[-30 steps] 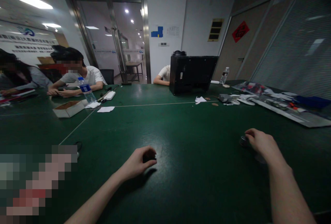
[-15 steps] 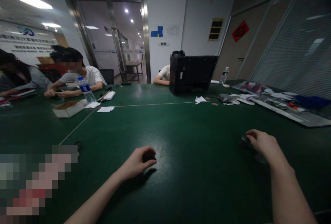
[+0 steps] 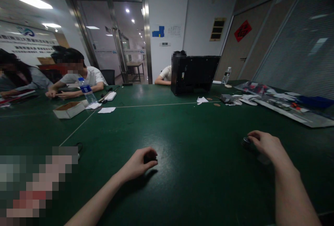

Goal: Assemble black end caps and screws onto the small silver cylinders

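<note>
My left hand (image 3: pixel 138 165) rests on the green table (image 3: pixel 182 135) near its front middle, fingers curled around a small dark object (image 3: pixel 150 157) that I cannot name. Off to the right, my right hand (image 3: pixel 264 144) lies on the table with its fingers closed over a small dark round object (image 3: pixel 246 142), mostly hidden under the fingertips. Both forearms reach in from the bottom edge.
An open cardboard box (image 3: pixel 68 109), a water bottle (image 3: pixel 86 90) and papers (image 3: pixel 106 110) sit at the far left, where people are seated. A black case (image 3: pixel 194 74) stands at the far middle with a person behind it. Clutter (image 3: pixel 284 103) lines the right side.
Nothing of note has changed; both hands stay in place, with only a slight shift of the view.
</note>
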`<move>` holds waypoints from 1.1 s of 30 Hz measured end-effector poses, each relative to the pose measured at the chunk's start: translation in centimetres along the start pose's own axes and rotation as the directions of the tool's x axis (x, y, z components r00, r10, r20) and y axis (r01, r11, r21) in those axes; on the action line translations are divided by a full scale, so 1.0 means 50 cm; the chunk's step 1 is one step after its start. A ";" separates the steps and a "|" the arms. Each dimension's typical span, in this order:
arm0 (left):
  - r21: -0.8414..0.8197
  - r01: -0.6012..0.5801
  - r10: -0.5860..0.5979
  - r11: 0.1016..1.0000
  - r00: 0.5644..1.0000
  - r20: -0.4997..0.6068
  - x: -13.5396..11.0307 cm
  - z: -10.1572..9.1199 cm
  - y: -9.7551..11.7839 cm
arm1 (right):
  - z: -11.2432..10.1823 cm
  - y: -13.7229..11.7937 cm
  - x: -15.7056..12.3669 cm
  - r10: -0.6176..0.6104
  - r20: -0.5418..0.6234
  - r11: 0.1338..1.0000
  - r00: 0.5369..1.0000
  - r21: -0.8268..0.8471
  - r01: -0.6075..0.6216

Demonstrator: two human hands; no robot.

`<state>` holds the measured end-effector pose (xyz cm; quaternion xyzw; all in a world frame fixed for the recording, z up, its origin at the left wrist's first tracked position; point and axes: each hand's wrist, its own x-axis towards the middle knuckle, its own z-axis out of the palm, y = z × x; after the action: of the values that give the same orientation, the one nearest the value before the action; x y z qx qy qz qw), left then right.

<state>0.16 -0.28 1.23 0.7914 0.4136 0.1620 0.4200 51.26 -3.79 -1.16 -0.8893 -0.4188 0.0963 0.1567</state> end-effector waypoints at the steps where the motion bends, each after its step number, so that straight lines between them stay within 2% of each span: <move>1: 0.001 -0.002 0.002 1.000 1.000 -0.002 0.000 0.000 0.000 | 0.000 0.002 0.001 -0.006 0.001 1.000 1.000 0.000 0.006; 7: 0.005 0.011 -0.011 1.000 1.000 0.000 -0.001 0.000 0.010 | -0.005 0.001 -0.002 -0.016 0.025 1.000 1.000 -0.011 0.017; 12: 0.001 0.012 -0.012 1.000 1.000 0.002 0.000 -0.002 0.017 | -0.010 -0.005 -0.007 0.028 0.050 1.000 0.998 -0.002 -0.028; 17: 0.008 0.013 -0.013 1.000 1.000 0.000 0.001 -0.001 0.015 | -0.013 -0.003 -0.011 0.017 0.069 1.000 0.997 0.014 -0.018; 22: 0.006 -0.003 0.003 1.000 1.000 -0.001 0.001 -0.001 0.011 | -0.020 -0.015 -0.024 0.060 0.089 0.997 0.994 0.052 -0.065; 25: 0.002 0.007 -0.007 1.000 1.000 0.004 0.001 -0.001 0.010 | -0.022 -0.019 -0.027 0.057 0.068 0.997 0.996 0.049 -0.060; 33: 0.003 0.002 -0.002 1.000 1.000 -0.002 0.001 0.001 0.005 | -0.010 0.006 -0.013 0.041 0.077 0.998 0.996 0.040 -0.044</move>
<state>0.34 -0.34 1.39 0.7914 0.4151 0.1619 0.4186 51.20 -4.56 -0.79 -0.8902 -0.4035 0.1420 0.1569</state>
